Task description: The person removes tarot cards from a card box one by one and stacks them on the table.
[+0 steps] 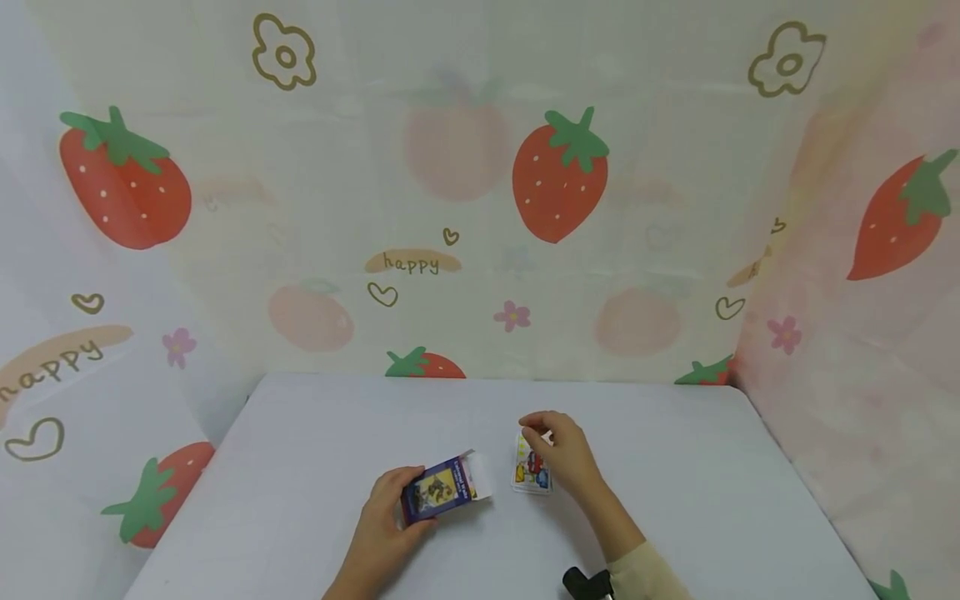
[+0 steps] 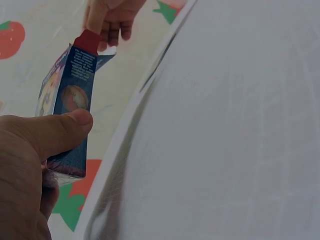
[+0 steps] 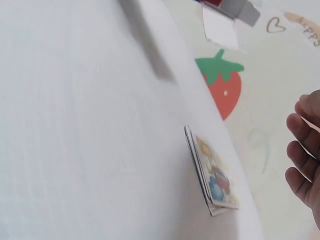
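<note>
Two hands: left (image 1: 386,515) grips a box (image 1: 441,490); right (image 1: 566,452), loosely bent, appears apart from the cards (image 3: 215,175) only in right-wrist view.

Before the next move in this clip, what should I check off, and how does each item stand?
1. Left hand grips the box: ok, thumb on one side of it.
2. Box open at one end: ok, a red flap sticks out.
3. Right hand free: ok, no card shows in it.
4. Cards picked up: not ok, they lie on the table.
5. Cards squared: not ok, edges are staggered.
6. Box empty: cannot tell, its inside is hidden.
</note>
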Demonstrator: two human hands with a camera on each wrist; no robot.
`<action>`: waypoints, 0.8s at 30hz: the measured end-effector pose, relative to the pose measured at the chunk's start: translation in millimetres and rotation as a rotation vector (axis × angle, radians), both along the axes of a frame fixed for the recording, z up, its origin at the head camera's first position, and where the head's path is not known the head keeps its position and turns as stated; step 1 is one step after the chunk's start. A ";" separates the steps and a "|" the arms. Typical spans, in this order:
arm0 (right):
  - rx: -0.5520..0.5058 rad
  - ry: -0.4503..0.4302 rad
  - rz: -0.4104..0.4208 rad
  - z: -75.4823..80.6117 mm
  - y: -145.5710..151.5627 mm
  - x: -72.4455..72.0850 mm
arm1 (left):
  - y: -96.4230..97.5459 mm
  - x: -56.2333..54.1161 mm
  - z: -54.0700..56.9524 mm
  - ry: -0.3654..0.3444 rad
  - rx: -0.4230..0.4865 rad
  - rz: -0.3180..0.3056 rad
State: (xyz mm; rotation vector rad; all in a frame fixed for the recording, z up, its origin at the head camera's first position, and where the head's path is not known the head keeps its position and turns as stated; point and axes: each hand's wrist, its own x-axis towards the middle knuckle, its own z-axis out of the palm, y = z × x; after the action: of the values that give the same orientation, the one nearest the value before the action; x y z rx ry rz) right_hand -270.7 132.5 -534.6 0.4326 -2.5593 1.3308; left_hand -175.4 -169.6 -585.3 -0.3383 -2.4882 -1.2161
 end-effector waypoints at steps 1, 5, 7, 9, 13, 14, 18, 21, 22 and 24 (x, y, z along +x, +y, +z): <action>-0.008 0.001 0.006 0.8 -1.5 2.4 | -0.2 -0.2 0.0 0.003 0.001 -0.002; -0.031 0.006 0.021 3.5 -8.0 13.0 | -0.6 -1.2 -0.8 0.016 0.003 -0.007; -0.042 0.000 0.021 3.9 -11.6 18.0 | -0.6 -1.3 -1.2 0.021 0.002 -0.010; -0.047 -0.010 0.017 3.7 -15.4 22.9 | -0.5 -1.1 -2.0 0.024 0.001 -0.010; -0.062 -0.032 0.025 1.5 -23.5 30.1 | -0.4 -1.5 -3.6 0.032 -0.005 -0.004; -0.063 -0.033 0.029 0.4 -25.5 31.6 | -0.5 -1.2 -3.7 0.032 -0.002 -0.004; -0.059 -0.035 0.050 -3.6 -32.2 36.5 | -0.4 -0.1 -2.4 0.031 -0.006 -0.006; -0.060 -0.043 0.054 -5.2 -36.4 39.7 | -0.2 0.2 -0.9 0.023 -0.004 -0.012; -0.063 -0.046 0.055 -5.6 -37.6 40.8 | 0.0 0.0 -0.6 0.021 -0.003 -0.012; -0.064 -0.052 0.053 -6.2 -39.9 43.0 | 0.1 -0.3 -0.5 0.016 0.000 -0.012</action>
State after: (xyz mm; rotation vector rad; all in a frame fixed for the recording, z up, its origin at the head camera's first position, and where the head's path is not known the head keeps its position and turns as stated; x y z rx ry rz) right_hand -227.6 92.6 -540.8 0.4624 -2.5548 1.4563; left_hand -175.7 -169.5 -585.8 -0.3622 -2.4758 -1.2135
